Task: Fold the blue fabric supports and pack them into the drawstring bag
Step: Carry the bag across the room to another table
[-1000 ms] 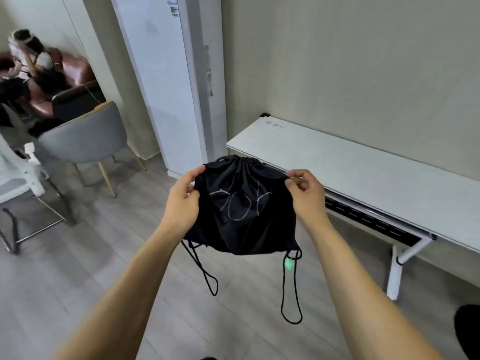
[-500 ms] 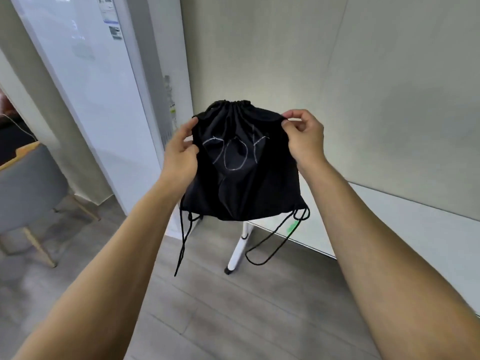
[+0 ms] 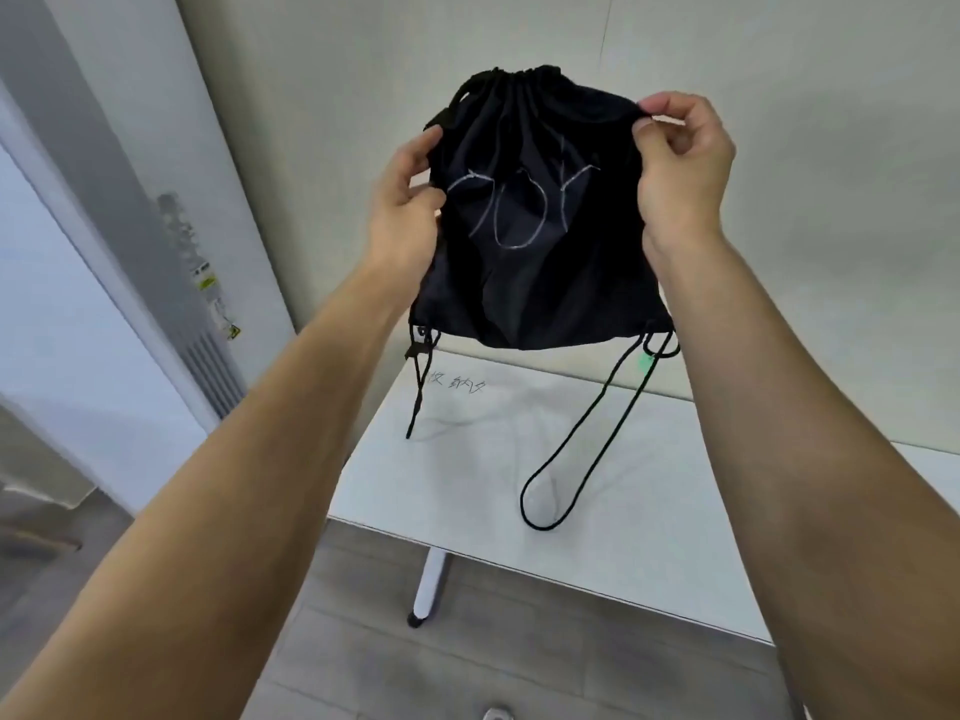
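Note:
A black drawstring bag (image 3: 535, 283) with pale chalk-like letters on its front hangs in the air above a white table (image 3: 623, 485). Its top is cinched shut into gathers. My left hand (image 3: 402, 210) grips the bag's upper left edge. My right hand (image 3: 680, 163) pinches the upper right corner. Black cords (image 3: 576, 444) dangle from the bag's lower corners, the right loop reaching down over the tabletop. No blue fabric supports are in view.
The white table stands against a beige wall (image 3: 779, 148), with handwritten marks near its far left corner and one white leg (image 3: 428, 584) below. A tall white air-conditioning unit (image 3: 171, 283) stands to the left. Grey wood floor (image 3: 415, 667) lies below.
My view has swung right and closer to the table, so the bag now hangs over the tabletop. Both hands keep hold of the bag's top, raised higher in the frame.

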A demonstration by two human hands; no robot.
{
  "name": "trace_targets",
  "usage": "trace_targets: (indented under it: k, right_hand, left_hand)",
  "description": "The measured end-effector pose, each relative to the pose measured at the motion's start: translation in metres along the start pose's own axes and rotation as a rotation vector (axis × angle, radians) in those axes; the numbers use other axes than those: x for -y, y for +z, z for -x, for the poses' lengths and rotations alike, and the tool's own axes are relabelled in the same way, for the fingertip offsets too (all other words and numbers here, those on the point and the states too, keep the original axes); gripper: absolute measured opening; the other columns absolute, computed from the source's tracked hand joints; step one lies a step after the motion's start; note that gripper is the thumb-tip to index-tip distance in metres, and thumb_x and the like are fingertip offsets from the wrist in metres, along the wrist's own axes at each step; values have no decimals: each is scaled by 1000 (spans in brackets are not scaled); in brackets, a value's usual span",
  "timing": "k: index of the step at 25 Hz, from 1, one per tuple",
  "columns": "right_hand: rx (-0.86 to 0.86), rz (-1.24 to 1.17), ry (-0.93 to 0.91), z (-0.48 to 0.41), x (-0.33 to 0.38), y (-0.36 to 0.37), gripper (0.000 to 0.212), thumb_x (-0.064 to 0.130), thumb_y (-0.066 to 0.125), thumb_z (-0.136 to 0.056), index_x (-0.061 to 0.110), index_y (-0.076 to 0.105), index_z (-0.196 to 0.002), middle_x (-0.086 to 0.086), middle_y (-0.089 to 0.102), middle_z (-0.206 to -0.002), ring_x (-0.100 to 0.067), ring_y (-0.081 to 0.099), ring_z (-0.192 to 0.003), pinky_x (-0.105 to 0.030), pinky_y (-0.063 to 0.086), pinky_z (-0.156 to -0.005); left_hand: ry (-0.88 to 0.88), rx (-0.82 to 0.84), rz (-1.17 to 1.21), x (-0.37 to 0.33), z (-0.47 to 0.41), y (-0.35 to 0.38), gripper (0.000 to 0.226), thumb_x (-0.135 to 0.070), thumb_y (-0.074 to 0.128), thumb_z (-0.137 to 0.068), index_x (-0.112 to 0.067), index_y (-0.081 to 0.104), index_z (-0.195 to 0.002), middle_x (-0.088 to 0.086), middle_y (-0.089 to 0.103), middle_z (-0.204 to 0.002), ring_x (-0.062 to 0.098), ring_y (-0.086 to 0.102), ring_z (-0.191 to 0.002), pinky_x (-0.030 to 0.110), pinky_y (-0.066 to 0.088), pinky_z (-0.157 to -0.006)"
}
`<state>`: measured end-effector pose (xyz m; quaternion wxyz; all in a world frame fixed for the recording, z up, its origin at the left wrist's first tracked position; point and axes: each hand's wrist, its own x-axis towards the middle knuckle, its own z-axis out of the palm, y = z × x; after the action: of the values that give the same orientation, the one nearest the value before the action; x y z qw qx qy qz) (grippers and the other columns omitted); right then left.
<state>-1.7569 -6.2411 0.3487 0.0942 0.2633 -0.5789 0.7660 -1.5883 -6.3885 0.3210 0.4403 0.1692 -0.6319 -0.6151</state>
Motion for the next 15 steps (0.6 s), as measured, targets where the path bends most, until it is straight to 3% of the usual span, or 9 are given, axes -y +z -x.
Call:
trace_targets:
  k: [3,6,9,12,13,15]
  right_hand:
    - [-22,24,97,-6,-69,-24,17,7,63,-86,22,70,-89,-1,68,-76,-13,58,-67,-27,50,-68]
    - [-12,74,222,17,-135,-47,17,8,63,-87,22,70,-92,-3,69,-81,-13,59,-70,-27,49,-71]
    - [7,152,364,50,-184,-64,16,6,63,-90,20,70,-95,-2,67,-79,-13,55,-65,-23,47,-63]
    - [53,285,499,68,-234,-71,16,7,61,-92,21,68,-95,2,62,-71,-12,43,-52,-23,38,-50]
    - [63,339,546,72,-251,-73,16,8,60,-92,22,68,-95,3,63,-72,-10,43,-49,-23,38,-50]
    - [60,446,644,76,-288,-74,17,11,58,-93,24,67,-95,0,70,-83,-10,50,-53,-25,41,-53]
  left_hand:
    - [-95,43,-36,58,-13,22,61,15,35,-87,-14,55,-138,-4,65,-119,-3,68,-84,40,56,-96]
    - [-221,67,-103,124,-2,17,59,14,35,-89,-17,59,-134,-17,73,-89,6,68,-84,42,56,-95]
    - [-301,70,-190,180,15,-3,57,9,39,-91,-27,66,-126,-10,70,-88,19,60,-85,46,55,-93]
    - [-405,77,-340,225,11,-13,50,-3,48,-94,-40,67,-120,-3,73,-90,19,63,-77,33,55,-81]
    - [-428,93,-399,237,8,-12,47,-5,51,-94,-39,66,-123,-2,74,-93,17,65,-76,28,57,-78]
    - [-490,155,-496,270,-1,-7,48,-5,54,-91,-33,62,-129,5,70,-91,19,64,-74,34,59,-78]
